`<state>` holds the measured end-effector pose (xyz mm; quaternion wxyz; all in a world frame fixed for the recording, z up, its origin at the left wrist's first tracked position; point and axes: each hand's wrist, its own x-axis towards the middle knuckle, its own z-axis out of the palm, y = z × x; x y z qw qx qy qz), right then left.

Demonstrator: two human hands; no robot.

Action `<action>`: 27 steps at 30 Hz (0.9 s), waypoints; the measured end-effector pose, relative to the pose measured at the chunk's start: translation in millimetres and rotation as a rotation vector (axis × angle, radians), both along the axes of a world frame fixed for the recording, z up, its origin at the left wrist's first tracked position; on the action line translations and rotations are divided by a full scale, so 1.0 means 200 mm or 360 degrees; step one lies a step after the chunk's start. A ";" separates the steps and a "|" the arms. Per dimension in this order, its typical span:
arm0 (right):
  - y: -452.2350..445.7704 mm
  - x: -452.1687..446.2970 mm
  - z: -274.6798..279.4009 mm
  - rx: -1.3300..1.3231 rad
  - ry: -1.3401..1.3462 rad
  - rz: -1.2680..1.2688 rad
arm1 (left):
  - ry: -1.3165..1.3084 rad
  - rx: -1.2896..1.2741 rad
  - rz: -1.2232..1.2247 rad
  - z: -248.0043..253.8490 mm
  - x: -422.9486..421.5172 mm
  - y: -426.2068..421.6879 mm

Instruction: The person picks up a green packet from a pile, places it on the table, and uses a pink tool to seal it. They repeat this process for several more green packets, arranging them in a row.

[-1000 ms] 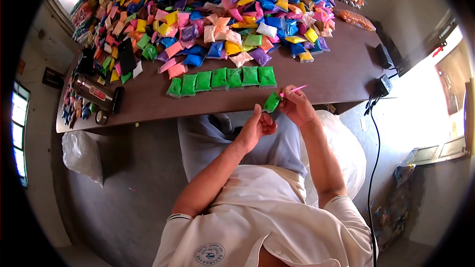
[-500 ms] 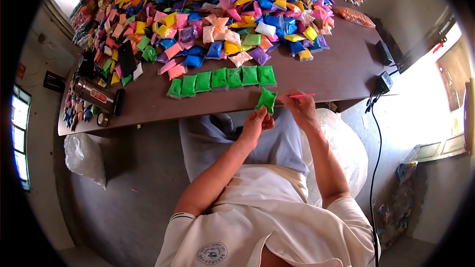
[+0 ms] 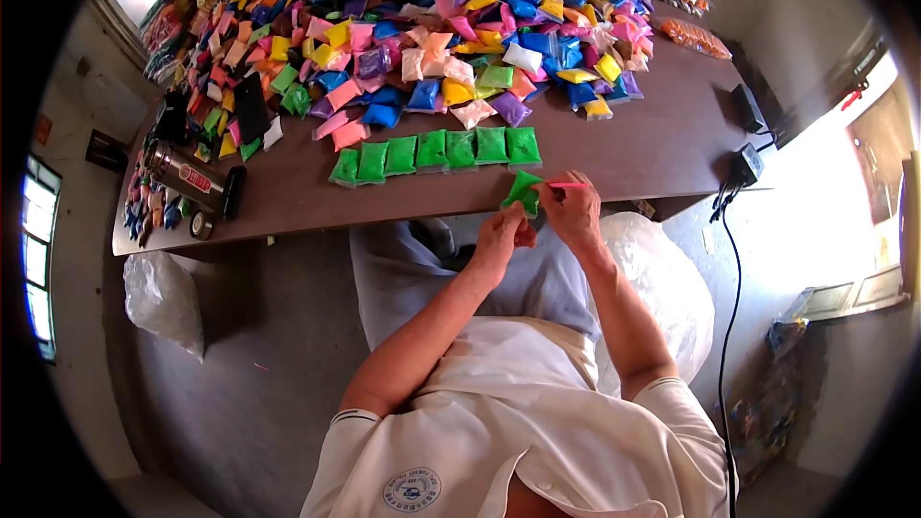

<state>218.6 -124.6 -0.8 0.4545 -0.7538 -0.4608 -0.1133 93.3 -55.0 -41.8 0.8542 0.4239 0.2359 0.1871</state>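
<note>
My left hand (image 3: 503, 238) pinches the lower end of a small green packet (image 3: 521, 188) at the table's front edge. In my right hand (image 3: 574, 213) is a thin pink stick (image 3: 566, 185), held roughly level; whether it is a pen or a tool I cannot make out. The right fingertips meet the packet's right side, and the stick's left end lies at its upper right corner. Just beyond the hands, several similar green packets (image 3: 432, 150) in clear wrapping lie side by side in a row.
A large heap of colourful packets (image 3: 460, 29) covers the back of the brown table (image 3: 652, 149). At the left are a dark flask (image 3: 182, 176), a tape roll (image 3: 200, 223) and a black phone-like slab (image 3: 251, 110). Black adapters (image 3: 746, 165) with a cable sit at the right edge. Plastic bags (image 3: 161, 302) stand below.
My right hand has moved left with the pink stick and now touches the green packet. The left hand still grips it, slightly shifted. The view has tilted a little.
</note>
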 end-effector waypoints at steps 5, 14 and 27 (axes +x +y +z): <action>0.00 0.06 0.01 0.0031 0.0116 -0.0093 | -0.0026 0.0059 -0.0041 -0.01 -0.01 0.01; 0.01 -0.04 0.04 -0.0129 0.0043 0.0332 | 0.0006 0.0034 -0.0059 -0.01 -0.04 -0.01; 0.02 0.00 0.09 -0.0199 0.0323 0.0226 | -0.0001 0.0082 -0.0002 -0.06 -0.05 -0.01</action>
